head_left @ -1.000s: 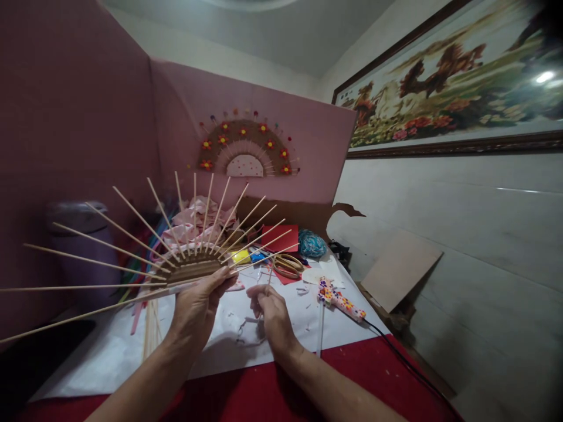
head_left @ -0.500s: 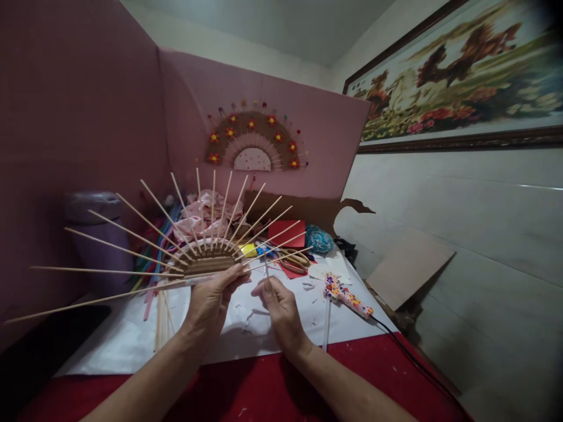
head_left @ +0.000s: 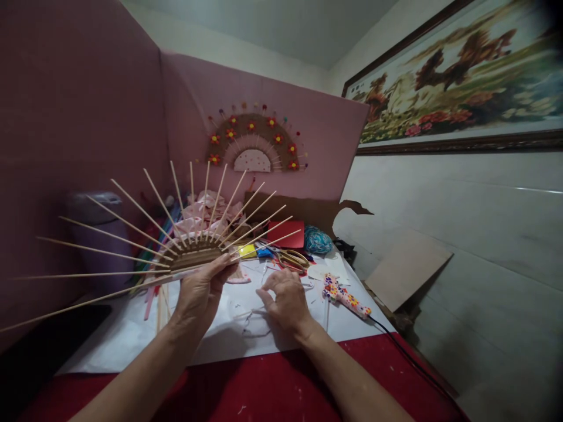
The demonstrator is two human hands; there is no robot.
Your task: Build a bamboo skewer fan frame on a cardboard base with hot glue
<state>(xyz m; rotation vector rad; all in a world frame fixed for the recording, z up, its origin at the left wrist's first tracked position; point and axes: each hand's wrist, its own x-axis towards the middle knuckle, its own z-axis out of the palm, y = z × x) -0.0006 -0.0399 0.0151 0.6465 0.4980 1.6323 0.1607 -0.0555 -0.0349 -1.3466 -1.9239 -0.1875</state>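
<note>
My left hand (head_left: 206, 287) grips a half-round cardboard piece (head_left: 197, 256) by its lower right edge, thumb on top. Long thin wooden sticks (head_left: 132, 225) fan outward from its curved, pale-trimmed rim. To the right, my right hand (head_left: 285, 299) is low over the white paper, its fingers loosely bent and the thumb apart from them, with no held thing showing. Thin scraps (head_left: 250, 319) lie beside and below that hand. Just beyond it are scissors with gold handles (head_left: 294, 259). A flower-patterned glue gun (head_left: 347, 298) rests to its right.
White paper (head_left: 220, 346) covers part of a red cloth (head_left: 246, 390). Behind lie crumpled pink fabric (head_left: 204, 211), a red sheet (head_left: 287, 233) and blue yarn (head_left: 318, 240). A decorated half-round (head_left: 250, 126) is fixed on the pink panel. A black cord (head_left: 413, 357) runs off right.
My right hand has moved slightly right and its pinch on a thin strip has loosened. My left hand has shifted left and tilted the stick-fringed cardboard a little.
</note>
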